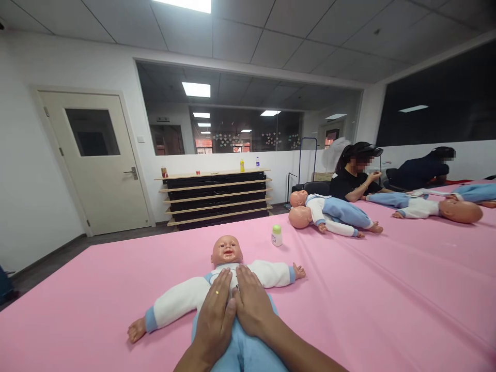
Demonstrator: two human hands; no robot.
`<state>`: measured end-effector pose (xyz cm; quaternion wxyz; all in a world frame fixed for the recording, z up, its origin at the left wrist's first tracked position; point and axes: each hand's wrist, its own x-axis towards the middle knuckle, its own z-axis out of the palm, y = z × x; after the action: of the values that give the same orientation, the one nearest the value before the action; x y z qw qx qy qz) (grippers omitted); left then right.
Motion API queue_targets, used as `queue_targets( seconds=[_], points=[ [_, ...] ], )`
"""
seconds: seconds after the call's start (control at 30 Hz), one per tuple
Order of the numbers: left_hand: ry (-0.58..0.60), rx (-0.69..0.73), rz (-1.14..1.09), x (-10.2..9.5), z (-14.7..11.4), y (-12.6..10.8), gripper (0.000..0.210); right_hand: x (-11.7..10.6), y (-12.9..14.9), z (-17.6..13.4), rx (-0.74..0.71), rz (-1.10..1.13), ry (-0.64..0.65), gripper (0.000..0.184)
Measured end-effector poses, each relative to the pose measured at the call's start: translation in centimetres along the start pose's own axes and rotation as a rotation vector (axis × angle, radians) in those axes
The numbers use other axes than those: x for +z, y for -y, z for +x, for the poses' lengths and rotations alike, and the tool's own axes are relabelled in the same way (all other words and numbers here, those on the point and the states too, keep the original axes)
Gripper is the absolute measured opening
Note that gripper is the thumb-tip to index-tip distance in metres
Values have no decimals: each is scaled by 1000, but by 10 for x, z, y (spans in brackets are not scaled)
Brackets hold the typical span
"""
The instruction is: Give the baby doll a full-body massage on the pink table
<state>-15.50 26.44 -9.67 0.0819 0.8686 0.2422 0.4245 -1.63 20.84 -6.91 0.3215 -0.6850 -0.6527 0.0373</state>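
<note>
A baby doll (pixel 182 298) in a white and light-blue outfit lies on its back with its arms spread wide and its head away from me. Both my hands rest flat on its chest, side by side, fingers stretched out towards its neck. My left hand (pixel 216 311) has a ring on one finger. Against it, at the thumbs, lies my right hand (pixel 252 305). Neither hand holds anything. My hands hide most of the doll's chest. Beyond the doll's outstretched arm stands a small white bottle with a green cap (pixel 276 236).
The pink-covered table (pixel 96 289) extends far right. More dolls (pixel 329 212) lie there, one (pixel 434 208) near a seated person in black (pixel 344 178). Another person (pixel 422 165) leans over farther right. Behind the table, a stack of boards (pixel 217 199) carries bottles. A door (pixel 96 165) is at left.
</note>
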Motion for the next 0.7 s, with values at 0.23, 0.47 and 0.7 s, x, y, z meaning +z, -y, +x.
queue_targets(
  seconds=[0.23, 0.47, 0.7],
  points=[
    [242, -98, -55, -7, 14, -2, 46, 13, -12, -4, -15, 125, -353, 44],
    [208, -271, -103, -2, 20, 1, 48, -1, 1, -9, -286, 150, -406, 35],
    [-79, -528, -220, 17, 3, 25, 53, -18, 20, -11, -520, 164, -153, 31]
  ],
)
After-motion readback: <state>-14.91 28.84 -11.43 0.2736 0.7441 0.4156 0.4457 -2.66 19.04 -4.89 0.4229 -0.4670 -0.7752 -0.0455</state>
